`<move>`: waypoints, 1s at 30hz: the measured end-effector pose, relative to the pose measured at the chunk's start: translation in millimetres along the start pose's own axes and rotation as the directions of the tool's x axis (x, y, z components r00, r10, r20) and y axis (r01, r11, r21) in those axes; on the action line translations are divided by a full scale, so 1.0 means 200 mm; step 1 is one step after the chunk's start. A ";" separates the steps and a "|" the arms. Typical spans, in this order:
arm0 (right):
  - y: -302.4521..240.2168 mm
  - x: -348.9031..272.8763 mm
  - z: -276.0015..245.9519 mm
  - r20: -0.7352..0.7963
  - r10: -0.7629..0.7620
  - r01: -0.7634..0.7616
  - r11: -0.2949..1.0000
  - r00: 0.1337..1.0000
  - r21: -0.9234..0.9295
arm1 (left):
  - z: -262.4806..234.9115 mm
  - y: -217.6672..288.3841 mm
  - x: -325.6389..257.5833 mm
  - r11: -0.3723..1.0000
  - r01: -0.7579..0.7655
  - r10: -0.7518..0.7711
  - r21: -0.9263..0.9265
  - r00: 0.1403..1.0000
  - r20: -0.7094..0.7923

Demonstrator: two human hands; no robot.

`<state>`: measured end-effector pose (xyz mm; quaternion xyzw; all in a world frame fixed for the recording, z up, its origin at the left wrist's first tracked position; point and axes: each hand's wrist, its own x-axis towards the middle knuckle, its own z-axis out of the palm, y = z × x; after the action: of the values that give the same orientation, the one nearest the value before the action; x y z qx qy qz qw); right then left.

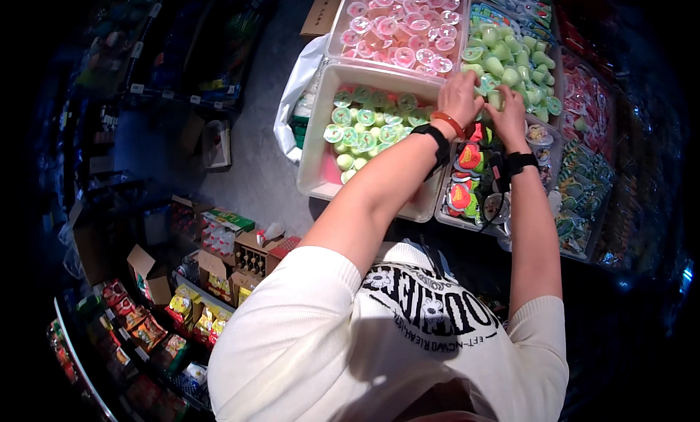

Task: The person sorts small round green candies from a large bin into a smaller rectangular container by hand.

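Observation:
Both my hands reach into the far right bin, which holds a heap of pale green jelly cups (510, 54). My left hand (459, 99), with an orange band and a black strap at the wrist, has its fingers curled down among the cups. My right hand (509, 121), also with a black wrist strap, is closed, thumb and fingers bent toward the left hand. A green jelly cup (496, 99) sits between the two hands, against their fingertips. Left of my left forearm is a white bin (313, 163) with green jelly cups in rows, lids up, and others turned bottom-up.
A bin of pink jelly cups (405, 28) stands at the back. Below my hands lies a bin of bright red and green packs (463, 174). More wrapped sweets (583, 167) fill bins at the right. Boxes and snack bags (189, 305) stand at the lower left.

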<state>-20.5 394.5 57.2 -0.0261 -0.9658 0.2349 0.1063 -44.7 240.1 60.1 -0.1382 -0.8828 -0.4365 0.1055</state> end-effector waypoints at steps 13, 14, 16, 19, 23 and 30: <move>0.08 0.04 -0.02 -0.082 0.079 -0.063 0.981 0.994 0.181 | -0.97 -0.50 -0.45 0.972 0.176 -0.234 0.154 0.760 0.607; 0.09 0.03 -0.04 -0.081 0.137 -0.112 0.960 0.987 0.256 | -0.92 -0.51 -0.50 0.983 0.130 -0.181 0.127 0.733 0.656; 0.06 0.03 -0.10 -0.066 0.250 -0.204 0.894 0.966 0.399 | -0.82 -0.49 -0.58 0.988 -0.140 0.048 0.070 0.700 0.712; -0.12 -0.09 -0.26 0.065 0.356 -0.301 0.665 0.932 0.683 | -0.70 -0.42 -0.66 0.972 -0.155 -0.043 0.175 0.617 0.786; -0.24 -0.30 -0.36 0.152 0.400 -0.342 0.460 0.904 0.819 | -0.60 -0.49 -0.71 0.955 -0.194 -0.087 0.225 0.543 0.836; -0.36 -0.61 -0.38 0.377 0.261 -0.422 0.146 0.889 0.895 | -0.54 -0.64 -0.68 0.927 -0.285 -0.060 0.245 0.531 0.845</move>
<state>114.7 352.3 132.6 -0.1579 -0.5853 0.7950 -0.0205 47.7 58.3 -12.9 -0.3667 -0.8759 -0.1417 -0.2796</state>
